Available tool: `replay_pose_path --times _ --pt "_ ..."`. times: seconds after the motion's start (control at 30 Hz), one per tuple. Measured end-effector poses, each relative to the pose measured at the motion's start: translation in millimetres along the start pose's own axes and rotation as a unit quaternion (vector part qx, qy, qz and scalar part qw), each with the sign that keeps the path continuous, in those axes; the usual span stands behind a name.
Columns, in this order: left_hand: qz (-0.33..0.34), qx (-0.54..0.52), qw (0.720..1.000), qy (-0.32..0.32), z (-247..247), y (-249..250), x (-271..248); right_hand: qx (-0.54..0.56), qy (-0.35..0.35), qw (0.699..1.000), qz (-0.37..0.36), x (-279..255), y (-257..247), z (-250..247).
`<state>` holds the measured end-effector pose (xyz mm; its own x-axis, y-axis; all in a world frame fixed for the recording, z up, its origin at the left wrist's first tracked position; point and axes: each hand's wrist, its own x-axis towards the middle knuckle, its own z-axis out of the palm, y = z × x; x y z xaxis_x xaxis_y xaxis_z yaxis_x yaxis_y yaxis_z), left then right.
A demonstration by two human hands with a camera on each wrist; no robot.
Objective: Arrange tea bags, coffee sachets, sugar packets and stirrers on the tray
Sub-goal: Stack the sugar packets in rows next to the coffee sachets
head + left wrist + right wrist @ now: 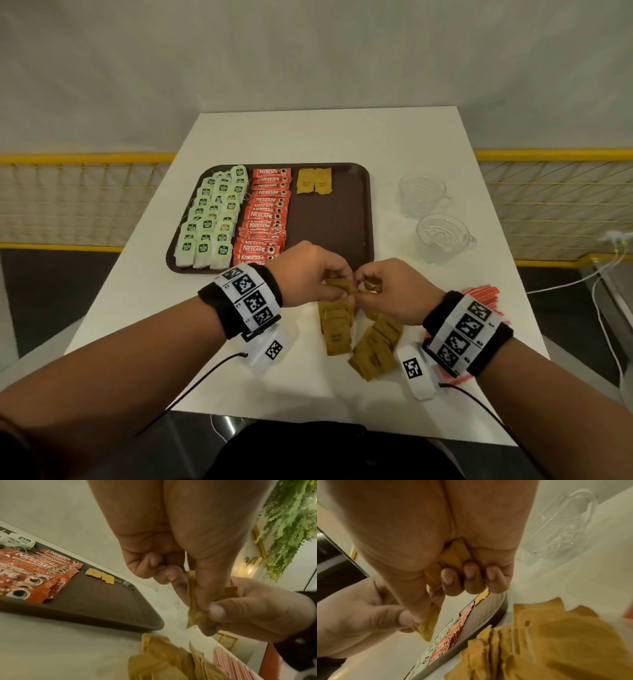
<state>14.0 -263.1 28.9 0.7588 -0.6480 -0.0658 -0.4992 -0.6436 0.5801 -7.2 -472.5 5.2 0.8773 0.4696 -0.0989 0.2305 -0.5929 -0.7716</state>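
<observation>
While curled tight, both hands (pixel 310 270) (pixel 394 291) pinch brown sugar packets (pixel 346 287).

The right hand (pixel 394 291) and wrist cover most of the red stirrers (pixel 481 294); how many sugar packets (pixel 193 601) both hands pinch is perhaps two, unclear

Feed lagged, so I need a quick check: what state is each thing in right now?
left hand: pinches brown sugar packets.
right hand: grips brown sugar packets.
held sugar packets: between both hands, above the table.
tray: right part bare.
tea bags: laid on tray, left.
coffee sachets: in a column beside them.
two sugar packets: on tray, far end.
loose sugar packets: on table.
glass cups: upright, off tray.
</observation>
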Motion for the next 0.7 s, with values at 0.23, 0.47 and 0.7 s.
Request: replay_pose_path --times 0.23,0.47,0.7 --pt "-0.066 -0.156 0.983 0.066 -18.0 -26.4 6.7 0.017 0.1 0.995 -0.008 29.3 -8.5 3.6" --pt "-0.075 -0.202 0.976 0.041 -43.2 -60.2 18.8 0.065 0.152 0.986 0.013 57.8 -20.1 16.4" --pt "-0.233 -0.126 0.945 0.189 -80.3 -120.4 70.1 0.147 0.139 0.975 0.09 63.6 -27.2 17.7"
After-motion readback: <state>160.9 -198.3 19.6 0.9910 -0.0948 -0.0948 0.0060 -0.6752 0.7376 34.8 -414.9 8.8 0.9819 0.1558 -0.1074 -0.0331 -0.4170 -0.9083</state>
